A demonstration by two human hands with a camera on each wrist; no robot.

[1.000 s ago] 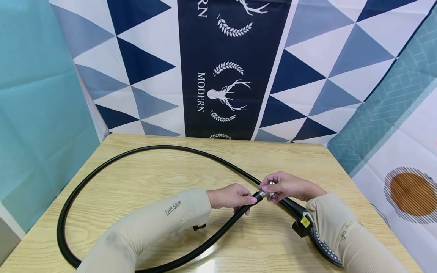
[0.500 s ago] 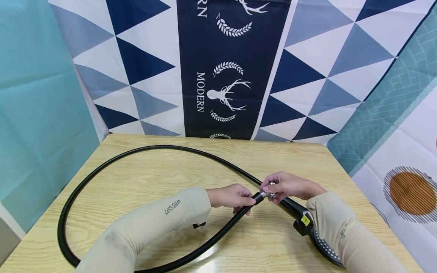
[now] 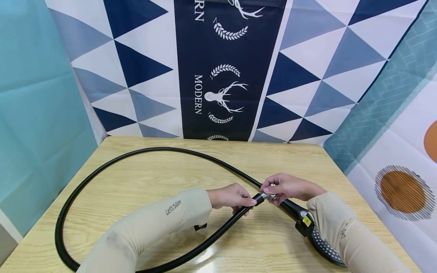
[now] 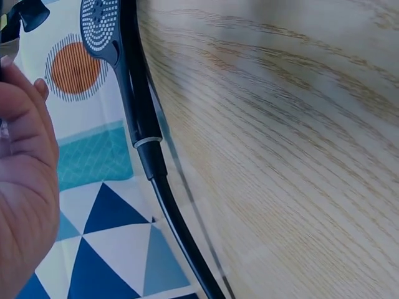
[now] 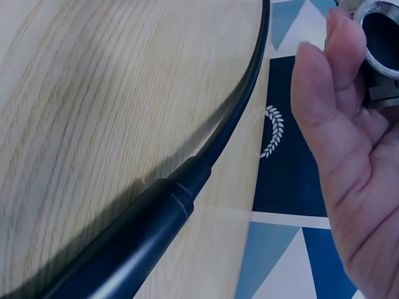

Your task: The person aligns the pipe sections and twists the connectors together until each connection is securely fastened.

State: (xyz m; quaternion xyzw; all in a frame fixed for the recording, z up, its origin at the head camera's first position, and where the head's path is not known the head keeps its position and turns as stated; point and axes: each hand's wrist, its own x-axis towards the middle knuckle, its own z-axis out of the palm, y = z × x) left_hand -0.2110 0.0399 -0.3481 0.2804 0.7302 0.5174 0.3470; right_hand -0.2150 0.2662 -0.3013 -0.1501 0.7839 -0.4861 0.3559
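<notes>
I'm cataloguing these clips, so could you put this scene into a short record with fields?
left hand: pinches the hose near one end
right hand: holds the metal fitting at that end
hose: black, in a wide loop on the table
shower head: joined to the hose's other end, partly behind the right sleeve
table: light wood grain

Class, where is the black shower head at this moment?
In the head view, the shower head lies on the wooden table at lower right, partly hidden by the right sleeve, its handle leading to the hose.
</notes>
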